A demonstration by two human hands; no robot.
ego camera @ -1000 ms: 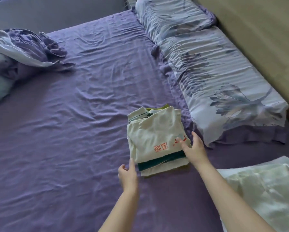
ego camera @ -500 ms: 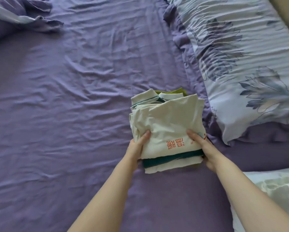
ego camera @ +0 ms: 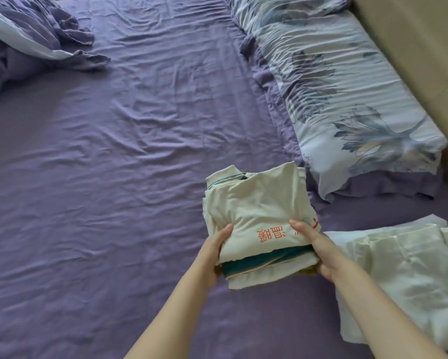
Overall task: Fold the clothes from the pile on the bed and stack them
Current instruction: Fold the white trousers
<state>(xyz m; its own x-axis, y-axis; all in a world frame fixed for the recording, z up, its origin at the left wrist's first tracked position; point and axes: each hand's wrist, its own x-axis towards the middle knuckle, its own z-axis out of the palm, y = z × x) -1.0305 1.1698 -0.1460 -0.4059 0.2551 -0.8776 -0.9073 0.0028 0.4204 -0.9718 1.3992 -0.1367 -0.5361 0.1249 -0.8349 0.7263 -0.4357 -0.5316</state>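
Note:
A stack of folded clothes (ego camera: 256, 208) is at the middle of the purple bed. Its top piece is a cream shirt with red characters; a dark teal layer, a cream layer and an olive-green one show beneath. My left hand (ego camera: 215, 252) grips the stack's near left edge, thumb on top and fingers underneath. My right hand (ego camera: 313, 244) grips the near right edge the same way. The near side of the stack is raised off the sheet. A pale white-green folded garment (ego camera: 404, 275) lies flat to the right of the stack.
A long pillow (ego camera: 342, 81) with a blue flower print runs along the right side against a beige headboard (ego camera: 420, 42). A crumpled purple and light-blue blanket (ego camera: 28, 40) sits at the far left corner. Wrinkled purple sheet (ego camera: 114, 177) covers the bed.
Both hands went from touching the stack's near edge to gripping it on both sides. The stack's near side has come up off the sheet and shifted toward me.

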